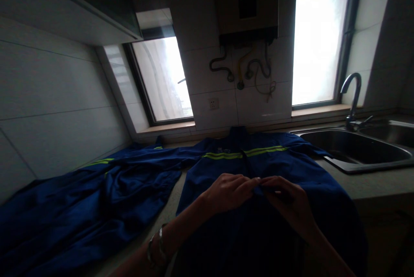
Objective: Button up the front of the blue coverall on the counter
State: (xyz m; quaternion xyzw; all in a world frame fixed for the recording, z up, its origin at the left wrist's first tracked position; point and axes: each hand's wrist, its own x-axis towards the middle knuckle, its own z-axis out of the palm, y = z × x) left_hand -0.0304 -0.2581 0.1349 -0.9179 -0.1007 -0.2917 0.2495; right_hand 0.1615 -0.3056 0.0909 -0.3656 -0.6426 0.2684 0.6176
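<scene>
A dark blue work jacket (213,173) with yellow-green stripes across its chest lies spread on the countertop, collar toward the wall. Over its front opening, my left hand (229,191) and my right hand (289,201) meet with fingertips pinched together on the jacket's front edge. Any button or fastener between the fingers is too dark and small to make out. Bracelets (158,244) circle my left wrist. To the left lies a second dark blue garment (106,208) with similar stripes, rumpled, the jacket's sleeve reaching across to it.
At the right is a metal sink (349,167) with a chrome faucet (355,96); one jacket sleeve reaches its rim. A water heater (247,5) with pipes hangs on the tiled wall between two windows. An overhead cabinet (80,5) juts out at upper left.
</scene>
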